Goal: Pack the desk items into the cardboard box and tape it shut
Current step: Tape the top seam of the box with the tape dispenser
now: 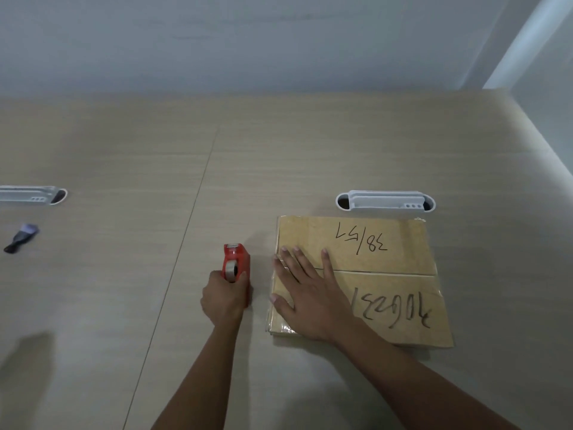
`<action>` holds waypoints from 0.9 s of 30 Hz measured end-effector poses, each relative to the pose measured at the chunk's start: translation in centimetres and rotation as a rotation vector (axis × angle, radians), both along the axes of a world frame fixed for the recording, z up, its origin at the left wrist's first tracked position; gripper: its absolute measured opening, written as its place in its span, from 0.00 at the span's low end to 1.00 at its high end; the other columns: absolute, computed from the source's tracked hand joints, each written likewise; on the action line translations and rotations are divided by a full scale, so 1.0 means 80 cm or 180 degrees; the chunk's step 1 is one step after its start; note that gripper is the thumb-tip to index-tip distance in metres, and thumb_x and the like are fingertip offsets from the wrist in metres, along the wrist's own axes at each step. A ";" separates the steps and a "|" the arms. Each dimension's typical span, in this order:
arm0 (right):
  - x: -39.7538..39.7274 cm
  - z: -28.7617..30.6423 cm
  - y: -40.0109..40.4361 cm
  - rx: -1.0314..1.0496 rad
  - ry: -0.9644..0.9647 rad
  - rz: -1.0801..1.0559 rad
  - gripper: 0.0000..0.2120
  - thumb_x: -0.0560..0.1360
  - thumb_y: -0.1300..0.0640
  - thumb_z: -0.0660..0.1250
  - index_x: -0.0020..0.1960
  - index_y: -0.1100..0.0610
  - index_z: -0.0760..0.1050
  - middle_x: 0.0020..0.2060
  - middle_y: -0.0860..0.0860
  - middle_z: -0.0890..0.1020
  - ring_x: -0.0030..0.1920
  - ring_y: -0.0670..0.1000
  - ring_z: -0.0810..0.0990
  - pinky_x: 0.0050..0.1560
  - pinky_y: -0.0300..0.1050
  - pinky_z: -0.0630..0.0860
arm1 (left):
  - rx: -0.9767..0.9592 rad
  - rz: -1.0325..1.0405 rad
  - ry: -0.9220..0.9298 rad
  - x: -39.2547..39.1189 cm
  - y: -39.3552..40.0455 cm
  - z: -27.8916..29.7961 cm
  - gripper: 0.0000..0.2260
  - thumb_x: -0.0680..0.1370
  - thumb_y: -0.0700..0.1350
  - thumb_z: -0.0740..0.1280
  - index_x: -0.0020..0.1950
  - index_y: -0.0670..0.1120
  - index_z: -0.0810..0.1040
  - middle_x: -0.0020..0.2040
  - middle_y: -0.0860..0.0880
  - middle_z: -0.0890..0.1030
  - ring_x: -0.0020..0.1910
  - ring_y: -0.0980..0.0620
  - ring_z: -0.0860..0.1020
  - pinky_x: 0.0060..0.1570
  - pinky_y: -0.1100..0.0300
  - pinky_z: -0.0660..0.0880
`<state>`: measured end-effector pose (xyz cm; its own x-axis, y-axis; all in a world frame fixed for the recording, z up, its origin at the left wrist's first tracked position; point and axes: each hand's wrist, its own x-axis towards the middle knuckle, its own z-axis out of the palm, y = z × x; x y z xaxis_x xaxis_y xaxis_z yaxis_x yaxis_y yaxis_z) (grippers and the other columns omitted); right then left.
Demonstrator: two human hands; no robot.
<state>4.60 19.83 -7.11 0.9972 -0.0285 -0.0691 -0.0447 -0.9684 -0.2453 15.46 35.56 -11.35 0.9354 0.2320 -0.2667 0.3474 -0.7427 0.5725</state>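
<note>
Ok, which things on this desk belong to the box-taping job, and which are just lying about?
Part of the job:
- cardboard box, flaps closed, right hand pressing flat on top
- red tape dispenser, gripped by left hand beside the box

Just lying about:
- small dark object at far left
- two grey cable ports set in the desk

Dim, soft, even light; faint shadows, wide-angle bending at edges

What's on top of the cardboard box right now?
The right hand lies flat on the cardboard box, across the seam between its closed flaps. Black handwriting marks both flaps. The contents are hidden.
</note>
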 end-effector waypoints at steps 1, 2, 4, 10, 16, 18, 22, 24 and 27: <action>0.000 0.000 0.000 0.0001 0.0003 0.0002 0.34 0.80 0.35 0.42 0.82 0.48 0.44 0.81 0.46 0.44 0.80 0.48 0.37 0.75 0.69 0.36 | -0.0009 0.0081 -0.0032 -0.003 -0.001 -0.004 0.18 0.71 0.57 0.72 0.52 0.45 0.78 0.46 0.44 0.83 0.45 0.41 0.82 0.47 0.52 0.76; 0.000 0.000 0.000 0.0001 -0.0006 0.0007 0.34 0.80 0.35 0.42 0.82 0.48 0.45 0.81 0.46 0.44 0.80 0.49 0.38 0.75 0.69 0.36 | -0.0023 0.0144 -0.0053 -0.006 -0.003 -0.006 0.18 0.72 0.56 0.72 0.53 0.45 0.78 0.46 0.44 0.84 0.44 0.42 0.82 0.48 0.51 0.76; 0.001 -0.001 -0.001 0.0000 -0.0006 0.0015 0.34 0.80 0.35 0.42 0.82 0.49 0.45 0.81 0.47 0.45 0.80 0.49 0.38 0.75 0.69 0.37 | -0.0094 0.0156 -0.0058 -0.007 -0.005 -0.009 0.18 0.73 0.55 0.72 0.55 0.44 0.77 0.49 0.44 0.84 0.46 0.42 0.82 0.50 0.49 0.76; -0.002 0.006 -0.006 0.0232 0.0015 0.0065 0.36 0.81 0.35 0.41 0.81 0.51 0.35 0.81 0.48 0.41 0.80 0.48 0.35 0.76 0.66 0.36 | -0.0214 0.0007 -0.0735 -0.018 -0.018 0.018 0.28 0.78 0.58 0.67 0.71 0.44 0.70 0.68 0.43 0.75 0.69 0.43 0.71 0.64 0.46 0.72; -0.032 0.023 -0.038 0.1614 -0.0541 -0.0627 0.33 0.84 0.41 0.46 0.80 0.51 0.32 0.81 0.45 0.40 0.79 0.41 0.36 0.79 0.51 0.37 | -0.1977 -0.0477 0.0129 -0.040 -0.055 0.079 0.16 0.79 0.59 0.66 0.48 0.48 0.84 0.43 0.51 0.86 0.44 0.54 0.84 0.43 0.58 0.80; -0.050 0.027 -0.060 0.1690 -0.0739 -0.0931 0.32 0.84 0.43 0.46 0.81 0.50 0.34 0.81 0.44 0.42 0.79 0.40 0.37 0.79 0.47 0.37 | -0.2076 -0.0455 0.0270 -0.039 -0.055 0.079 0.13 0.76 0.55 0.71 0.51 0.46 0.84 0.46 0.50 0.86 0.47 0.51 0.83 0.45 0.57 0.80; -0.087 0.011 -0.128 0.1321 -0.0668 -0.1616 0.31 0.83 0.43 0.44 0.82 0.52 0.40 0.81 0.47 0.44 0.80 0.42 0.39 0.80 0.47 0.39 | -0.2232 -0.0491 0.0322 -0.035 -0.056 0.073 0.10 0.75 0.46 0.74 0.50 0.40 0.82 0.46 0.45 0.85 0.48 0.47 0.83 0.44 0.57 0.79; -0.102 -0.002 -0.160 0.0928 -0.0408 -0.1901 0.31 0.84 0.43 0.43 0.82 0.55 0.43 0.82 0.52 0.48 0.81 0.48 0.44 0.80 0.50 0.43 | -0.2290 -0.0434 0.0426 -0.030 -0.057 0.072 0.10 0.75 0.44 0.74 0.49 0.37 0.81 0.45 0.44 0.84 0.47 0.46 0.82 0.44 0.56 0.78; -0.110 -0.012 -0.179 0.0488 -0.0201 -0.1990 0.29 0.84 0.46 0.44 0.81 0.59 0.47 0.81 0.56 0.53 0.81 0.54 0.49 0.80 0.52 0.49 | -0.2325 -0.0379 0.0520 -0.027 -0.061 0.069 0.10 0.75 0.44 0.74 0.49 0.37 0.82 0.45 0.43 0.83 0.46 0.46 0.81 0.44 0.56 0.77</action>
